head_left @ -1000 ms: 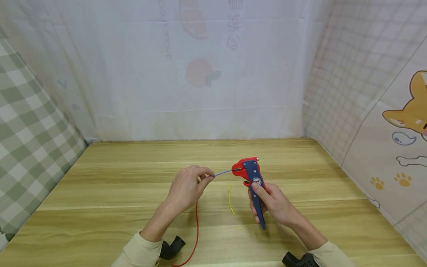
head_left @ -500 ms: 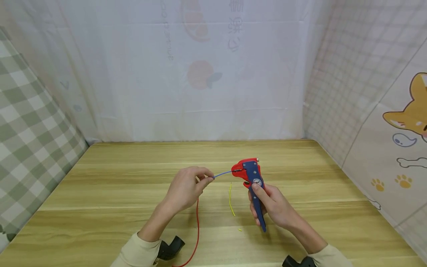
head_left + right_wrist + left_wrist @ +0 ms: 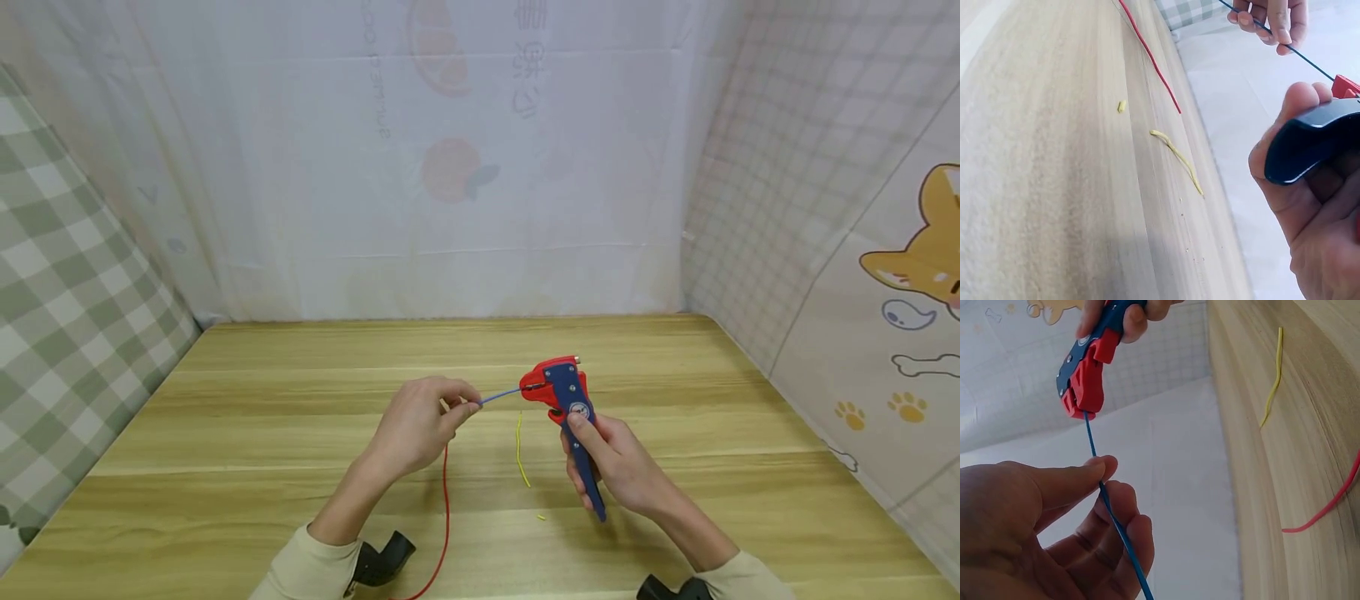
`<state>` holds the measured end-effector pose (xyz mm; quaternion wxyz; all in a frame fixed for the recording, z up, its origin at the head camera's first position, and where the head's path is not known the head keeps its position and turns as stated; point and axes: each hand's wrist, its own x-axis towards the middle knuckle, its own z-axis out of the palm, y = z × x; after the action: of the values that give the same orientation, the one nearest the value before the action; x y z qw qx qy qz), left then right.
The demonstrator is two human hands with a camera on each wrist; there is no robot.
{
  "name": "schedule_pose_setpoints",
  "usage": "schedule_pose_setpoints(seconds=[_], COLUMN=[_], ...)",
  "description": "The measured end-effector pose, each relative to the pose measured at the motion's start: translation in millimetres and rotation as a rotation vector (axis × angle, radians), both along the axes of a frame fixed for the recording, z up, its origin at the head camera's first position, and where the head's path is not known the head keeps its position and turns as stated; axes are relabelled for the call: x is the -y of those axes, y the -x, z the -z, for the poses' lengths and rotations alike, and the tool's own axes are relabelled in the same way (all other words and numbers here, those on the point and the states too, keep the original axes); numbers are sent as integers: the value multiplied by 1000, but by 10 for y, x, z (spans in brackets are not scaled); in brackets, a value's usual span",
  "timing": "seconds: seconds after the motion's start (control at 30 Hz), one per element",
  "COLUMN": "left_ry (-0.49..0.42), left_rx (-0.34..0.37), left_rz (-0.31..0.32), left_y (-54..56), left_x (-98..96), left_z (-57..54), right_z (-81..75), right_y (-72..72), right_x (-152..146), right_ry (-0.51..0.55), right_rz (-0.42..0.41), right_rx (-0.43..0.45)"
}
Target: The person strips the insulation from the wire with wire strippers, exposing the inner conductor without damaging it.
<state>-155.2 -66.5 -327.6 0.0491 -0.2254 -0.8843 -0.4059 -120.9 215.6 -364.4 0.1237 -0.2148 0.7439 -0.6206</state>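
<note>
Between thumb and index finger, my left hand point(image 3: 422, 421) pinches a blue wire point(image 3: 498, 395). In the left wrist view the wire point(image 3: 1124, 537) runs on past the fingers, and its upper end enters the red nose of a wire stripper point(image 3: 1088, 384). My right hand point(image 3: 618, 462) grips the red and dark-blue wire stripper point(image 3: 572, 400) by its handles, holding it above the table with the nose facing left. The wire's tip is hidden inside the jaws. In the right wrist view, fingers point(image 3: 1300, 100) curl round the dark handle point(image 3: 1310, 134).
A yellow wire point(image 3: 519, 450) lies on the wooden table point(image 3: 300, 358) below the stripper, with a short yellow piece point(image 3: 541, 517) nearer the front. A red wire point(image 3: 447, 517) curves beside the left forearm. White cloth point(image 3: 315, 167) hangs behind the table.
The stripper's handle end has swung slightly to the right. The blue wire looks straighter between the left fingers and the stripper's nose. Both hands keep their hold.
</note>
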Motion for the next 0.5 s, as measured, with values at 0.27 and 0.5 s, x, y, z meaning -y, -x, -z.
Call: schedule_pose_setpoints(seconds=[0.27,0.5], left_ry=[-8,-7], left_rx=[30,36], left_rz=[5,2], left_y=[6,10], left_x=[14,39], left_z=[-2,-15], right_z=[11,24], right_y=[26,42], right_x=[-4,-7], right_ry=[54,108], right_rz=[-42,-93], right_rx=[12,27])
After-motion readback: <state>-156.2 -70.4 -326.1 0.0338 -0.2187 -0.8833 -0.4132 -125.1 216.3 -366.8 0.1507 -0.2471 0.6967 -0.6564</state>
